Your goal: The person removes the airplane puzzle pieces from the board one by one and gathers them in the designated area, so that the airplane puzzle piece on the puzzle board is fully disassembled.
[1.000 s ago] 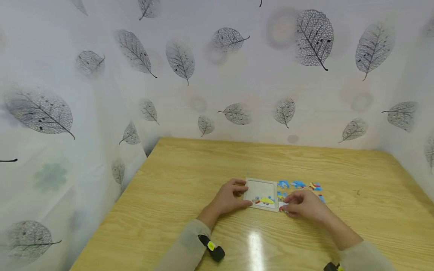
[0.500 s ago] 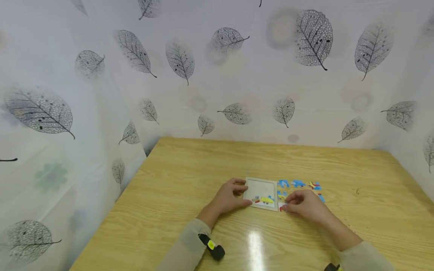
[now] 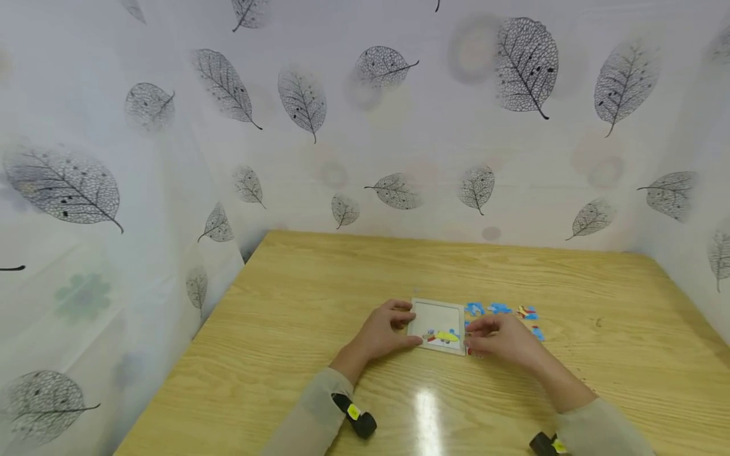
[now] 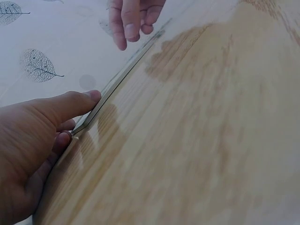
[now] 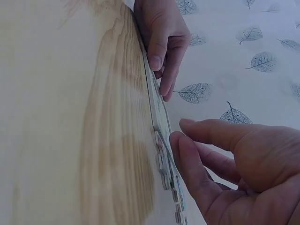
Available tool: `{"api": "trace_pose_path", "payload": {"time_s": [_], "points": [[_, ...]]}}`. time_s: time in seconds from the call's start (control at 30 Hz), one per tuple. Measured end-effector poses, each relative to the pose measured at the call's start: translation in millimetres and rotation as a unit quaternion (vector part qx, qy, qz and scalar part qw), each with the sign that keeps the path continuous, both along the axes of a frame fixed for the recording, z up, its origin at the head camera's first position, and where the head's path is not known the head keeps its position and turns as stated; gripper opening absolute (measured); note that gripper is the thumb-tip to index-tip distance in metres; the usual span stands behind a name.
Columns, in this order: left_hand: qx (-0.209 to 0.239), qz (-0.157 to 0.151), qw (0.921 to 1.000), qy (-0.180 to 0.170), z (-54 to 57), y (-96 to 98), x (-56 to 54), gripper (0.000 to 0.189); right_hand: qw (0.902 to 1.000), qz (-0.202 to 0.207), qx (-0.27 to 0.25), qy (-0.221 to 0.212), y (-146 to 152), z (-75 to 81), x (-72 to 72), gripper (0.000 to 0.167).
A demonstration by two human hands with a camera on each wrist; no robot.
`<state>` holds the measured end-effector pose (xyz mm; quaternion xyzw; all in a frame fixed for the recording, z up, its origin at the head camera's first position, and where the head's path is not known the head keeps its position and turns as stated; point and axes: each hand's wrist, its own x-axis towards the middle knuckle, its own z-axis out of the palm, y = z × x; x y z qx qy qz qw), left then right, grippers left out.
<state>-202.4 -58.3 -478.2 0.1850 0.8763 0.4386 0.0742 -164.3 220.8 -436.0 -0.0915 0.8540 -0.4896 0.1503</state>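
My left hand (image 3: 384, 332) grips the left side of a square pale puzzle tray (image 3: 439, 300), its thumb at the near corner. In the left wrist view the thumb (image 4: 77, 105) lies along the tray's edge. A strip of picture with a yellow shape (image 3: 447, 336) lies along the tray's near side. My right hand (image 3: 504, 342) has its fingertips right at the tray's right edge, over jigsaw pieces, one (image 3: 471, 352) showing red beneath them. In the right wrist view thumb and index finger (image 5: 191, 157) come together; I cannot tell whether they pinch a piece.
Several blue jigsaw pieces (image 3: 499, 308) lie right of the tray, one (image 3: 527, 312) with yellow and red. Another piece (image 3: 537, 332) sits beside my right hand. The wooden table (image 3: 319, 272) meets a leaf-printed curtain (image 3: 433, 139) at the back and sides.
My right hand has moved slightly left, its fingertips now at the tray's right edge and covering more of the nearest pieces. My left hand keeps its place on the tray.
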Motion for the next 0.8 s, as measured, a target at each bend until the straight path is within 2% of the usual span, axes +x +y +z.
{"api": "trace_pose_path", "payload": {"time_s": [0.13, 0.33, 0.5, 0.67, 0.8], "points": [[-0.003, -0.001, 1.0, 0.003, 0.7, -0.8, 0.2, 0.056, 0.9995, 0.023, -0.02, -0.005, -8.5, -0.8, -4.8, 0.04], [0.006, -0.002, 1.0, 0.001, 1.3, 0.3, 0.5, 0.056, 0.9992, 0.038, -0.005, 0.01, -19.9, -3.7, -12.1, 0.039], [0.005, -0.004, 1.0, 0.001, -0.8, 1.9, 0.2, 0.057, 0.999, 0.043, 0.004, 0.011, -24.0, -7.0, -13.4, 0.036], [-0.007, -0.002, 0.9998, 0.016, -1.5, 0.1, -0.4, 0.056, 0.9973, 0.072, 0.009, 0.009, -25.9, -7.0, -13.9, 0.037], [-0.008, -0.003, 0.9999, 0.014, -2.3, 0.9, -1.0, 0.057, 0.9953, 0.093, 0.019, 0.017, -24.9, -5.6, -12.8, 0.035]]}}
